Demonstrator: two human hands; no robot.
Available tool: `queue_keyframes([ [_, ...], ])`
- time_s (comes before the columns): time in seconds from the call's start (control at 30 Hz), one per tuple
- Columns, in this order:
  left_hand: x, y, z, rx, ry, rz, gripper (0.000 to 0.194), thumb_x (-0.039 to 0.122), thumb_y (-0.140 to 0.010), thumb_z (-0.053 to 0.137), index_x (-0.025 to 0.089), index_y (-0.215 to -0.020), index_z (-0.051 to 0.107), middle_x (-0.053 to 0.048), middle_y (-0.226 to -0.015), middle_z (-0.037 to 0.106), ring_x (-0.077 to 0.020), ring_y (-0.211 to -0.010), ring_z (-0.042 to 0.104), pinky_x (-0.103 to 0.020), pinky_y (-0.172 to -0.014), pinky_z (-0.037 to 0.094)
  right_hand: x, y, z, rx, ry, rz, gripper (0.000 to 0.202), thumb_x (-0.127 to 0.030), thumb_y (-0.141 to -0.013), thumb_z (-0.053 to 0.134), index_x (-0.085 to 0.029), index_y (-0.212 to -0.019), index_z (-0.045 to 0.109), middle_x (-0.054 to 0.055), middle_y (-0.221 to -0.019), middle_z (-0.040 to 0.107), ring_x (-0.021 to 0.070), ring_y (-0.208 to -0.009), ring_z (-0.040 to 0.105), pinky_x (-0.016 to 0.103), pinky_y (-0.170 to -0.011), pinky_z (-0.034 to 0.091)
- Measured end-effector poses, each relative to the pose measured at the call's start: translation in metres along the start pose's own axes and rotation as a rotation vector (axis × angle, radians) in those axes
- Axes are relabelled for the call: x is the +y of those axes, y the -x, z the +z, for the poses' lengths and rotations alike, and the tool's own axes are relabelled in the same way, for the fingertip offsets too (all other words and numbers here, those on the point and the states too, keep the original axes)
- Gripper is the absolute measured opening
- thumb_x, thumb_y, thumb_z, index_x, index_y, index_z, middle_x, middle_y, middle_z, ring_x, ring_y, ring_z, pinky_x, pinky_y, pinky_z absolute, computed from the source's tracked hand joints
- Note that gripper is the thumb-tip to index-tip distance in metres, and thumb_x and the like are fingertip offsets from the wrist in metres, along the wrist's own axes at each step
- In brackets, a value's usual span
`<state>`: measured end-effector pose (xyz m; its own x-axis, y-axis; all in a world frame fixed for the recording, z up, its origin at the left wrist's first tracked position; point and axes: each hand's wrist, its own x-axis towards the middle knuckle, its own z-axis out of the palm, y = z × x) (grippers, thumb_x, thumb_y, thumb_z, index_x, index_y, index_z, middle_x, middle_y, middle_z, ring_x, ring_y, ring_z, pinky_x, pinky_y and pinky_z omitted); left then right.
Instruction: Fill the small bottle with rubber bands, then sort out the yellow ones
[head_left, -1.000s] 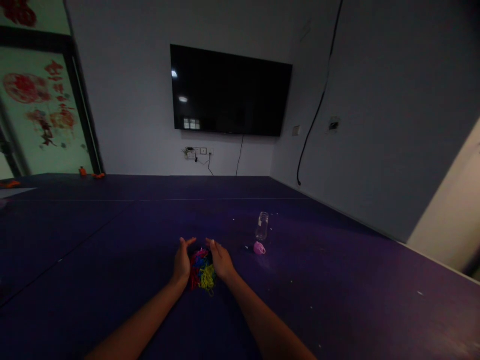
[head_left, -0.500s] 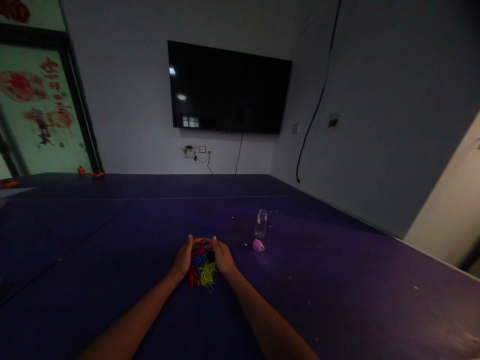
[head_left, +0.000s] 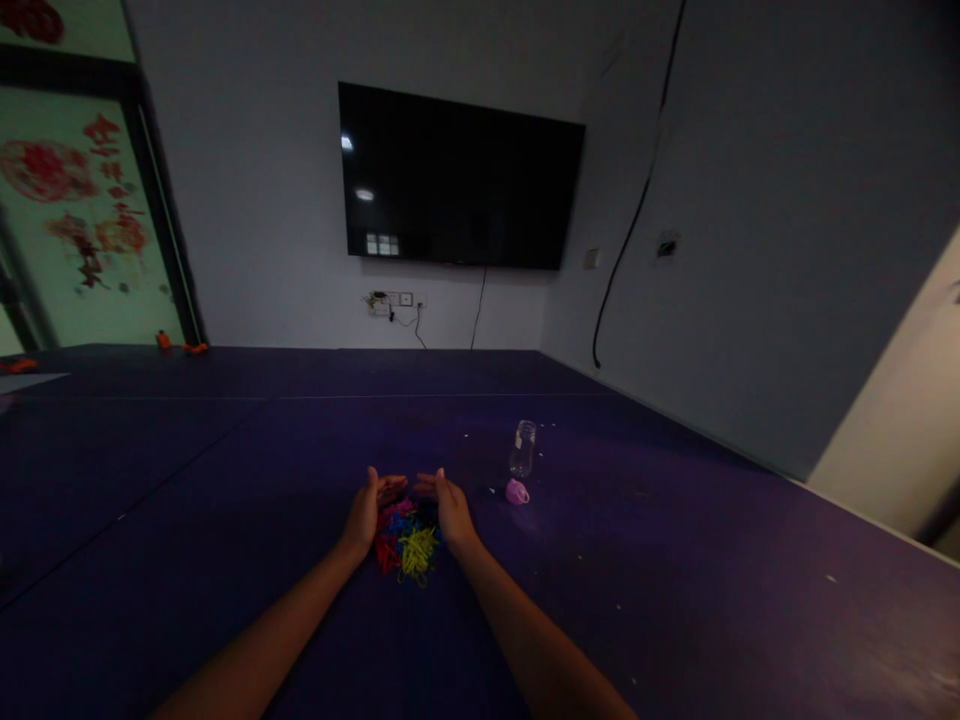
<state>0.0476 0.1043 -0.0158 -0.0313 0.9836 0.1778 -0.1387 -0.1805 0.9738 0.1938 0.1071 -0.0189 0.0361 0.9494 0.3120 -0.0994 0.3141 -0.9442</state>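
A loose heap of coloured rubber bands or cords [head_left: 409, 540], yellow, red, blue and pink, lies on the dark purple surface [head_left: 225, 490] between my hands. My left hand [head_left: 367, 515] curves around the heap's left and far side, thumb up and fingers stretched inward. On the opposite side my right hand [head_left: 451, 510] is cupped the same way, with a small gap between the two sets of fingertips. Neither hand grips anything. Right of my right hand, a clear bottle [head_left: 523, 448] stands upright without a lid. A pink cap with a loop [head_left: 517, 491] lies just in front of it.
Small white scraps dot the surface around the bottle. A large black television [head_left: 461, 180] hangs on the far wall above sockets and cables [head_left: 397, 300]. A black cable [head_left: 634, 215] runs down the right wall. Orange objects [head_left: 163, 340] lie by the door at far left.
My hands have moved slightly apart, opening a gap between fingertips that were together before. The heap has spread a little wider. Bottle and cap have not moved.
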Motion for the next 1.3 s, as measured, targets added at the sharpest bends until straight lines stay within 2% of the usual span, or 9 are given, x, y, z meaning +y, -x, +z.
queue_keyframes([
  [0.17,-0.001,-0.001,0.000,0.018,-0.011,0.027,0.085,0.087,-0.069,0.031,0.013,-0.084,0.071,-0.016,-0.099,0.072,-0.0317,-0.103,0.063,-0.047,-0.097,0.042,-0.005,0.001,-0.004,0.149,0.019,-0.050,0.074,-0.075,-0.082,0.032,-0.013,-0.090,0.072,0.013,-0.085,0.072,0.0247,-0.084,0.068,0.035,-0.077,0.052],
  [0.37,0.001,0.001,0.000,0.054,-0.042,0.102,0.080,0.080,-0.077,0.027,0.015,-0.085,0.071,-0.015,-0.100,0.072,-0.0310,-0.106,0.062,-0.048,-0.099,0.040,-0.010,0.007,-0.010,0.170,0.373,-0.276,0.053,-0.053,-0.092,0.033,-0.015,-0.098,0.070,0.013,-0.099,0.070,0.0237,-0.097,0.064,0.038,-0.090,0.046],
  [0.53,0.001,0.000,-0.004,0.187,-0.075,0.199,0.077,0.076,-0.082,0.024,0.015,-0.099,0.068,-0.013,-0.105,0.071,-0.0280,-0.114,0.058,-0.046,-0.108,0.029,-0.016,0.004,-0.022,0.407,0.682,-0.483,0.046,-0.033,-0.093,0.035,-0.013,-0.131,0.048,0.015,-0.129,0.054,0.0236,-0.124,0.045,0.044,-0.103,0.035],
  [0.7,-0.003,-0.003,-0.005,0.248,-0.088,0.215,0.077,0.075,-0.083,0.024,0.014,-0.102,0.067,-0.014,-0.104,0.071,-0.0291,-0.108,0.061,-0.048,-0.103,0.035,-0.030,-0.008,-0.049,0.612,0.885,-0.580,0.048,-0.025,-0.090,0.035,-0.015,-0.137,0.040,0.016,-0.141,0.041,0.0254,-0.132,0.034,0.047,-0.103,0.033],
  [0.8,-0.006,-0.005,-0.004,0.266,-0.091,0.218,0.080,0.077,-0.082,0.023,0.014,-0.100,0.068,-0.016,-0.110,0.068,-0.0298,-0.110,0.060,-0.048,-0.102,0.037,-0.043,-0.020,-0.073,0.704,0.988,-0.546,0.049,-0.026,-0.089,0.036,-0.016,-0.136,0.041,0.016,-0.142,0.040,0.0282,-0.133,0.032,0.049,-0.101,0.032],
  [0.9,-0.008,-0.007,-0.005,0.283,-0.105,0.219,0.077,0.076,-0.083,0.025,0.015,-0.102,0.068,-0.015,-0.119,0.064,-0.0294,-0.117,0.055,-0.047,-0.103,0.037,-0.054,-0.036,-0.096,0.764,1.050,-0.412,0.053,-0.031,-0.088,0.039,-0.013,-0.138,0.040,0.018,-0.140,0.042,0.0306,-0.130,0.036,0.047,-0.099,0.034],
  [1.07,-0.009,-0.006,-0.007,0.303,-0.159,0.226,0.076,0.073,-0.085,0.022,0.016,-0.107,0.068,-0.016,-0.122,0.063,-0.0312,-0.113,0.058,-0.049,-0.093,0.045,-0.064,-0.060,-0.122,0.644,1.133,-0.177,0.067,-0.039,-0.084,0.049,-0.011,-0.142,0.033,0.021,-0.123,0.057,0.0328,-0.115,0.051,0.042,-0.089,0.040],
  [1.2,-0.006,-0.003,-0.006,0.318,-0.223,0.271,0.073,0.069,-0.089,0.020,0.016,-0.109,0.066,-0.016,-0.119,0.064,-0.0312,-0.108,0.060,-0.049,-0.086,0.049,-0.068,-0.066,-0.125,0.569,1.084,-0.073,0.056,-0.038,-0.082,0.053,-0.013,-0.131,0.050,0.018,-0.109,0.065,0.0313,-0.103,0.058,0.040,-0.084,0.042],
  [1.3,0.000,0.003,-0.004,0.313,-0.277,0.336,0.060,0.063,-0.090,0.031,0.019,-0.111,0.065,-0.013,-0.119,0.064,-0.0295,-0.113,0.057,-0.049,-0.094,0.044,-0.071,-0.061,-0.109,0.597,0.875,-0.179,0.053,-0.039,-0.079,0.056,-0.014,-0.125,0.054,0.014,-0.104,0.067,0.0284,-0.102,0.059,0.038,-0.085,0.044],
])
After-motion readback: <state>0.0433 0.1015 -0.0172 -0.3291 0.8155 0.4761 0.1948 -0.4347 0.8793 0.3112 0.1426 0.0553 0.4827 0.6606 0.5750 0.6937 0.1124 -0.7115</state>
